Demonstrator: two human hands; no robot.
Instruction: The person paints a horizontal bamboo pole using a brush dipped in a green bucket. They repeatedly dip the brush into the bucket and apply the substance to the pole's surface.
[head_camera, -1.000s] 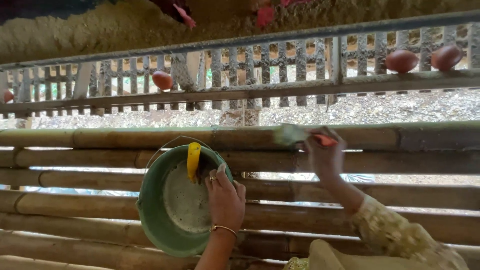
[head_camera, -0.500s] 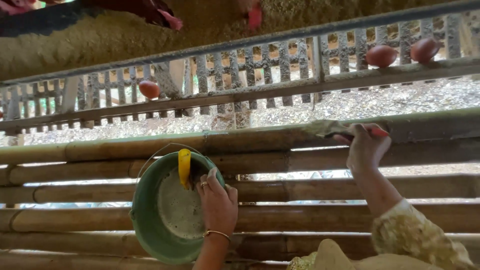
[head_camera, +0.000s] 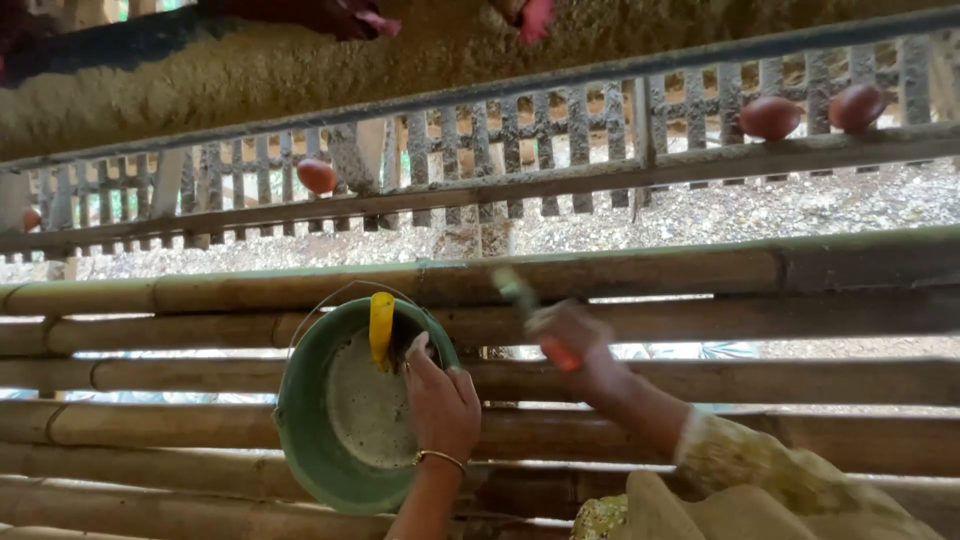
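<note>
My left hand (head_camera: 440, 398) grips the rim of a green bucket (head_camera: 305, 440) that rests on bamboo poles, beside a yellow handle (head_camera: 381, 326) sticking out of pale feed inside. My right hand (head_camera: 575, 345) is blurred above the poles to the right of the bucket. It holds a small scoop with an orange-red handle (head_camera: 560, 354) and a greenish tip (head_camera: 515, 288).
Horizontal bamboo poles (head_camera: 700, 380) span the front, with gaps between them. Behind runs a slatted egg tray (head_camera: 560, 180) with brown eggs: one at the left (head_camera: 317, 176), two at the right (head_camera: 770, 117) (head_camera: 857, 106). Chickens stand at the top edge (head_camera: 340, 15).
My right hand has come back from the top bamboo pole on the right toward the bucket, carrying the scoop. My left hand stays on the bucket rim.
</note>
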